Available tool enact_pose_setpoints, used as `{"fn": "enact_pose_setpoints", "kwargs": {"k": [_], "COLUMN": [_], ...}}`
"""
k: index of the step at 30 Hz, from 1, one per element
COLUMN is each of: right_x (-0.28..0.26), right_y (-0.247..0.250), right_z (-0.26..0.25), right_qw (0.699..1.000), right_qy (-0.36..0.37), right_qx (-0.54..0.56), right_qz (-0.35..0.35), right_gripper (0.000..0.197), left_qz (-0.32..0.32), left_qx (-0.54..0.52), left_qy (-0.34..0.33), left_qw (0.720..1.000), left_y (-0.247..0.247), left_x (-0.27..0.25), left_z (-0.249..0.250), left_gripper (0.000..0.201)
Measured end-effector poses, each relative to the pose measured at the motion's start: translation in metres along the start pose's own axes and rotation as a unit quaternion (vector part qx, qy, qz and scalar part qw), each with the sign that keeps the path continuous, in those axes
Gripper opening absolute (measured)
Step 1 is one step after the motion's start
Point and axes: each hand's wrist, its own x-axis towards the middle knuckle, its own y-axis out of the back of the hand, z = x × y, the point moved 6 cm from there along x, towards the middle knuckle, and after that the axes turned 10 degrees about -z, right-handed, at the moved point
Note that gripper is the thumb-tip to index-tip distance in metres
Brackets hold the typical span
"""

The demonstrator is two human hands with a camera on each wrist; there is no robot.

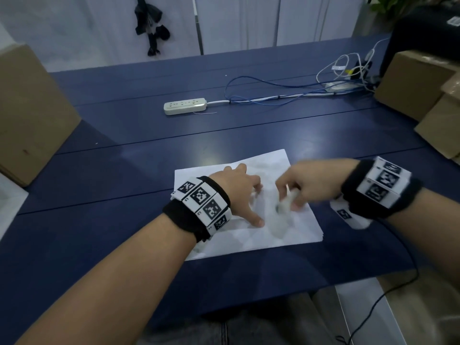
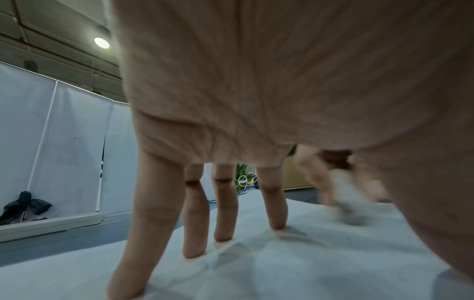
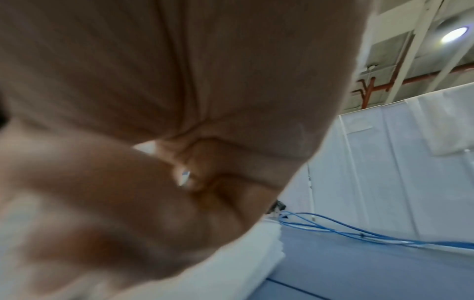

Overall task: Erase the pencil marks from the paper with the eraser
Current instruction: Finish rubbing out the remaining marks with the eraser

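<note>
On the desk (image 1: 124, 170), thin creasing paper (image 1: 293, 230) needs the left hand (image 1: 236, 185) spread flat; right hand (image 1: 308, 183) grip pinches the small eraser (image 1: 286, 204)

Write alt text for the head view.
The right hand rubs a blurred white eraser on creased paper, which the left hand pins with spread fingers. Behind, on the blue table, lie a power strip and cables.

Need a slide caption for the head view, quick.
Left hand pins the paper while right hand rubs with the eraser.
</note>
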Motion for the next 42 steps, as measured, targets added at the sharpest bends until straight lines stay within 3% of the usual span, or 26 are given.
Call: {"fn": "enact_pose_setpoints", "kwargs": {"k": [2, 4, 9, 11, 14, 16, 18, 20, 22, 26, 28, 30, 32, 34, 39, 42], "right_x": [0.006, 0.006, -0.016, -0.007, 0.010, 0.012, 0.005, -0.006, -0.010, 0.008, 0.007, -0.001, -0.013, -0.019, 0.001, -0.004], "right_y": [0.017, 0.015, -0.027, -0.016, 0.018, 0.023, 0.008, -0.015, -0.022, 0.016, 0.020, 0.006, -0.018, -0.025, 0.018, 0.013], "right_z": [0.011, 0.014, -0.013, -0.009, 0.012, 0.017, 0.007, -0.010, -0.014, 0.011, 0.015, 0.009, -0.004, -0.008, 0.015, 0.013], "right_qw": [0.996, 0.995, 0.992, 0.998, 0.996, 0.993, 0.999, 0.997, 0.995, 0.996, 0.993, 0.999, 0.995, 0.993, 0.995, 0.995], "right_qy": [-0.041, -0.042, 0.045, 0.030, -0.039, -0.052, -0.008, 0.042, 0.047, -0.044, -0.046, -0.002, 0.035, 0.038, -0.045, -0.035], "right_qx": [-0.007, 0.000, 0.048, 0.016, -0.006, 0.005, 0.006, 0.032, 0.029, -0.007, 0.011, 0.028, 0.060, 0.053, -0.001, -0.002], "right_qz": [0.080, 0.090, -0.112, -0.062, 0.082, 0.108, 0.047, -0.056, -0.089, 0.076, 0.106, 0.043, -0.066, -0.099, 0.094, 0.090], "right_gripper": [0.016, 0.015, 0.020, 0.017, 0.016, 0.016, 0.015, 0.015, 0.017, 0.016, 0.015, 0.016, 0.019, 0.019, 0.014, 0.017], "left_qz": [0.000, 0.001, 0.013, 0.008, 0.002, 0.004, 0.012, 0.021, 0.021, 0.018, 0.018, 0.021, 0.024, 0.023, 0.014, 0.016], "left_qx": [-0.004, -0.001, 0.004, 0.005, 0.008, 0.007, 0.005, 0.006, 0.009, 0.011, 0.011, 0.008, 0.008, 0.010, 0.010, 0.009], "left_qy": [0.005, 0.009, 0.013, 0.015, 0.018, 0.016, 0.011, 0.000, -0.009, -0.014, -0.014, -0.015, -0.014, -0.012, -0.013, -0.012], "left_qw": [1.000, 1.000, 1.000, 1.000, 1.000, 1.000, 1.000, 1.000, 1.000, 1.000, 1.000, 1.000, 1.000, 1.000, 1.000, 1.000], "left_y": [0.000, -0.001, 0.000, 0.000, 0.002, 0.002, 0.002, 0.002, 0.001, 0.002, 0.002, 0.002, 0.002, 0.002, 0.002, 0.002], "left_x": [-0.001, -0.002, -0.001, -0.001, -0.001, 0.000, 0.001, 0.002, 0.003, 0.003, 0.002, 0.003, 0.004, 0.004, 0.003, 0.003], "left_z": [-0.001, -0.001, 0.003, 0.006, 0.007, 0.007, 0.008, 0.008, 0.009, 0.010, 0.010, 0.009, 0.008, 0.009, 0.010, 0.009], "left_gripper": [0.089, 0.091, 0.095, 0.095, 0.093, 0.091, 0.091, 0.091, 0.088, 0.085, 0.086, 0.089, 0.091, 0.091, 0.088, 0.089]}}
